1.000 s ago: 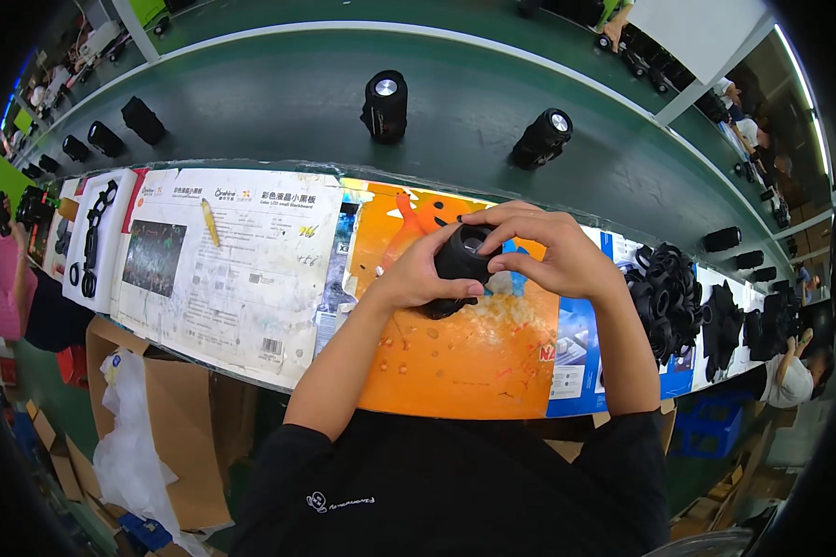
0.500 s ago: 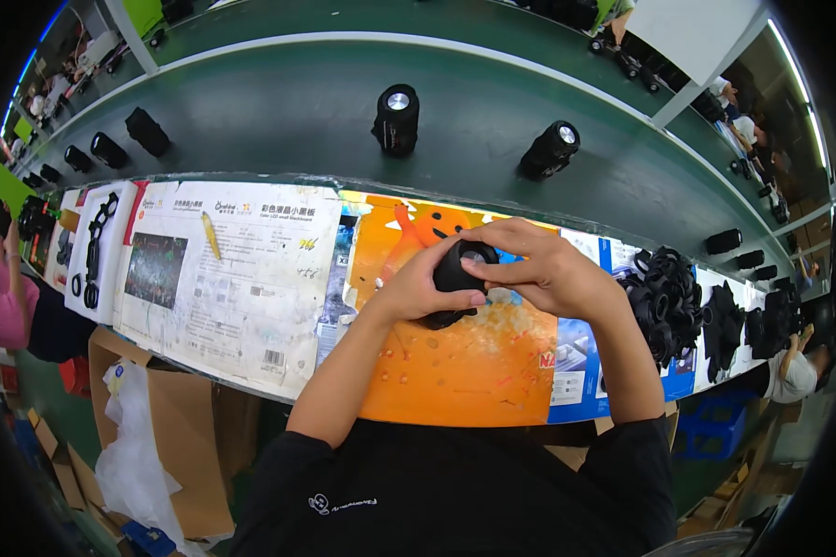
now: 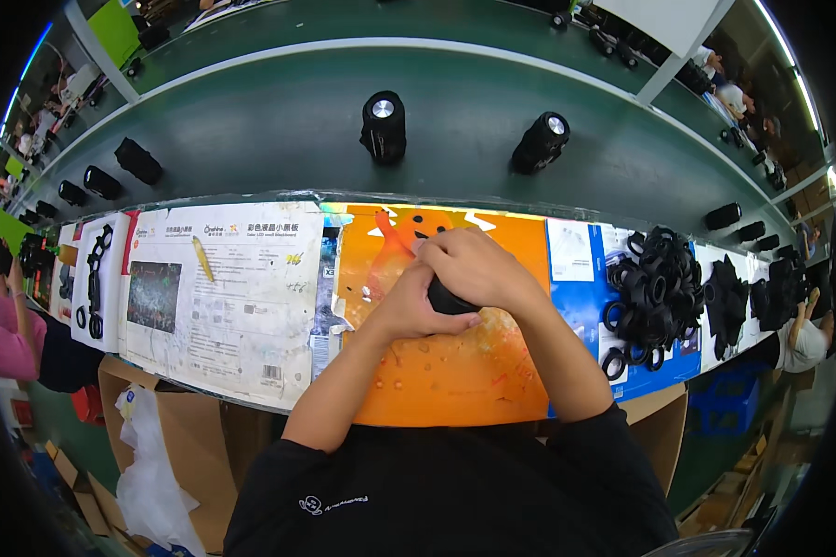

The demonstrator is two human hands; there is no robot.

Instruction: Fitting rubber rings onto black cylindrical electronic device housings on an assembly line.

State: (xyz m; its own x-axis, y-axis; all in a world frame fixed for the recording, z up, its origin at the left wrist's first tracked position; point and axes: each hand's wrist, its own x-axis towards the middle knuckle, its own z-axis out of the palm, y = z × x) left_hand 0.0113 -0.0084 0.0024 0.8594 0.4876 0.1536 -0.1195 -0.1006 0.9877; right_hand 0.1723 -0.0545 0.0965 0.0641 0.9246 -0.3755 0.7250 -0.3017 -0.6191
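Observation:
Over the orange sheet [image 3: 437, 385] on the bench, I hold a black cylindrical speaker [image 3: 450, 299] between both hands. My left hand [image 3: 407, 304] is wrapped round its left and near side, thumb across the front. My right hand [image 3: 478, 267] lies over its top and far side, fingers curled down and meeting the left fingers. Only a small dark part of the cylinder shows between the hands; its ends are hidden.
Beyond the bench, a green conveyor carries black cylindrical speakers [image 3: 383, 130]. A heap of black rings [image 3: 655, 292] lies to the right, beside flat black pieces [image 3: 726, 302]. Leftward are a yellow pen-like tool [image 3: 202, 258] and a white tray [image 3: 111, 306]. A cardboard box [image 3: 195, 464] stands below.
My right hand has shifted from fingering the cylinder's upper end to covering it with the palm and fingers. The cylinder is now mostly hidden. The whole view has shifted slightly.

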